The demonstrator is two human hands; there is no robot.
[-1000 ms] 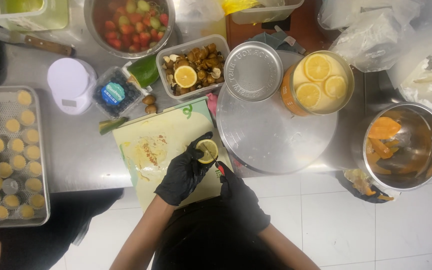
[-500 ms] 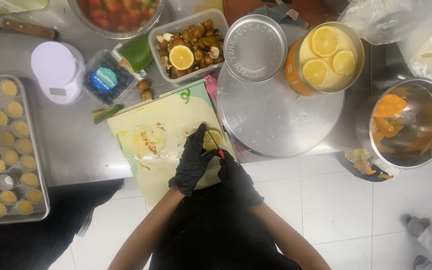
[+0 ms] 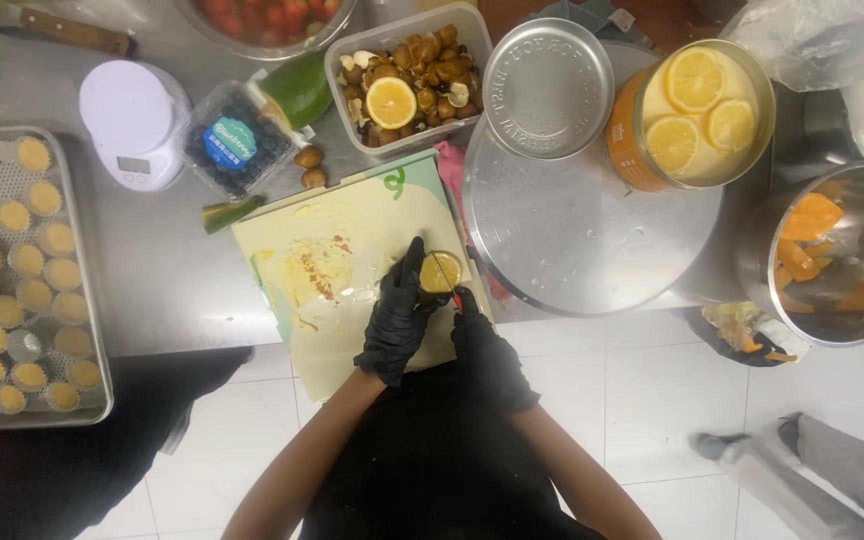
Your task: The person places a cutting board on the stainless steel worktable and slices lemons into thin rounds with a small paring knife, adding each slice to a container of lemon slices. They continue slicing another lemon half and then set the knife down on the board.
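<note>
Pinching a round yellow citrus half (image 3: 441, 271) from its left side, the black-gloved left hand (image 3: 398, 318) steadies it on the pale green plastic cutting board (image 3: 332, 270). The black-gloved right hand (image 3: 484, 352) sits just behind the fruit with its grip pressed together, apparently around a knife handle. Slicing seems under way; the next cut calls for fingertips kept back from the blade. A tin of citrus slices (image 3: 694, 108) stands beyond the board.

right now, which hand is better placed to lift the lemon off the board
Left, probably. The left hand already grips the lemon on the board, while the right hand sits behind it.
</note>
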